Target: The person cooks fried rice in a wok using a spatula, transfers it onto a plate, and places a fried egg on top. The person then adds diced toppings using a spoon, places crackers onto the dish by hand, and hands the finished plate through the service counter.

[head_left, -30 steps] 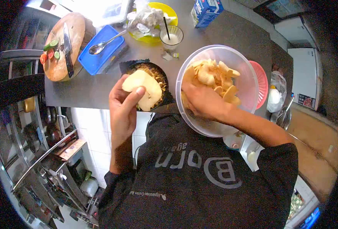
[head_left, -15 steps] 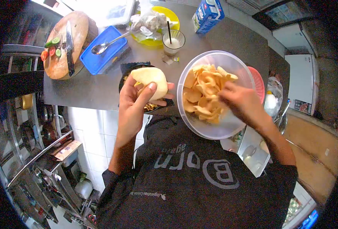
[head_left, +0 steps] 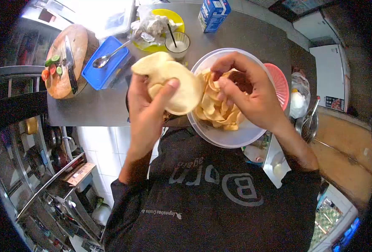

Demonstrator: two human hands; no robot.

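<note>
My left hand is closed on several pale round crackers, held up with the thumb across them. They hide most of the dark dish behind. My right hand is over a large translucent tub of crackers. Its thumb and index finger are close together around a small cracker piece at the pile's upper edge.
A glass with a black straw stands behind the crackers, beside a yellow plate with plastic bags. Further off are a milk carton, a blue lid with a spoon, and a cutting board with a knife. A pink basket sits right.
My left hand now holds more crackers, fanned out towards the tub. My right hand went from inside the tub to its right side, then up and left over the pile.
</note>
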